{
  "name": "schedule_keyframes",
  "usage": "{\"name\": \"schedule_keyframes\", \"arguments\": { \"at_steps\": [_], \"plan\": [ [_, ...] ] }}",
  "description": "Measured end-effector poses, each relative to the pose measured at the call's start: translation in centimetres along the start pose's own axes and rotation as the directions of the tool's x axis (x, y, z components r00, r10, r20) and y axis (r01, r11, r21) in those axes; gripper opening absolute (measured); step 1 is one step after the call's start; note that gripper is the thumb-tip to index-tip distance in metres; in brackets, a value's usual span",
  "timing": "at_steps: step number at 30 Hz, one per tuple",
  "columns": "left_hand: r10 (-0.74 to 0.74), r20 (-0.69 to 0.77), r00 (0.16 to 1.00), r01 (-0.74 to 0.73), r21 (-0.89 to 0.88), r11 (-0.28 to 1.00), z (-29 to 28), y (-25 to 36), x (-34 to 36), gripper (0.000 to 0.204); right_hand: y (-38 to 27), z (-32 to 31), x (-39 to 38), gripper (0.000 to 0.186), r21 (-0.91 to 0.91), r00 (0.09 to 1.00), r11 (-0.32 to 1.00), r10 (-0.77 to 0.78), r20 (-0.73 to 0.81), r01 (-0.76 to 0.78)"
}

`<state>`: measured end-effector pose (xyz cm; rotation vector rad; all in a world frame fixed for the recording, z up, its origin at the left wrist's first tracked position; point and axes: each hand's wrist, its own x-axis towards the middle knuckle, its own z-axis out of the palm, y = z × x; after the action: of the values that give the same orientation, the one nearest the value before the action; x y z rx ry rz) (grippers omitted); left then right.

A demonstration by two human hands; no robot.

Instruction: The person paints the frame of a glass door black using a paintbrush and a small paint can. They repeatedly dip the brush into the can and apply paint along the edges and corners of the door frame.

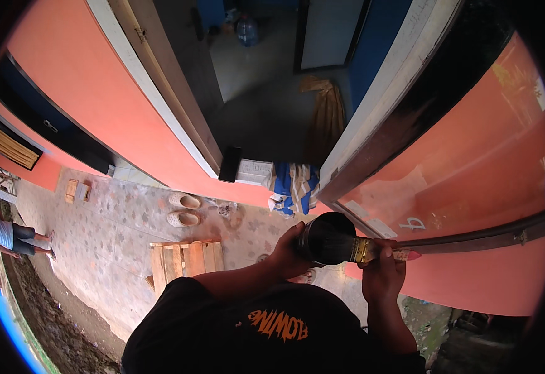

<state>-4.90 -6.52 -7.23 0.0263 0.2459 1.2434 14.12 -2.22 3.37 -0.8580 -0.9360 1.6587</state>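
Observation:
My left hand (288, 249) grips a round dark can (316, 232) of black paint in front of my chest. In my right hand (385, 268) is a paintbrush (363, 249) with a gold-coloured ferrule and a handle with a red end; its dark bristles lie across the can's mouth, and I cannot tell whether they dip into the paint. Beyond my hands, a white-framed doorway (360, 131) opens into a room, with a striped blue and beige cloth (291, 190) and a dark phone-like object (230, 165) on its sill. A dark-framed glass window (447, 187) stands at the right.
A wooden crate (185, 262) and pale clogs (182, 218) stand on the paving. Small blocks (76, 190) lie by the pink wall. A person (7, 234) stands at the far left near a dirt ditch (48, 293). Inside are a water jug (247, 31) and brown fabric (322, 109).

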Motion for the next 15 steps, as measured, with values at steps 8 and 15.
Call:
{"name": "schedule_keyframes", "arguments": {
  "at_steps": [8,15],
  "plan": [
    [0.039,0.018,0.999,-0.039,-0.017,0.999,0.5,0.8,-1.4,0.063,-3.6,2.1,1.5,0.023,-0.405,0.869,0.778,-0.357,0.343,0.480],
    [0.147,-0.024,0.989,-0.146,0.040,0.989,1.4,1.7,-2.8,0.067,-4.4,4.7,2.5,0.021,-0.370,0.661,0.564,-0.501,0.558,0.739]
  ]
}}
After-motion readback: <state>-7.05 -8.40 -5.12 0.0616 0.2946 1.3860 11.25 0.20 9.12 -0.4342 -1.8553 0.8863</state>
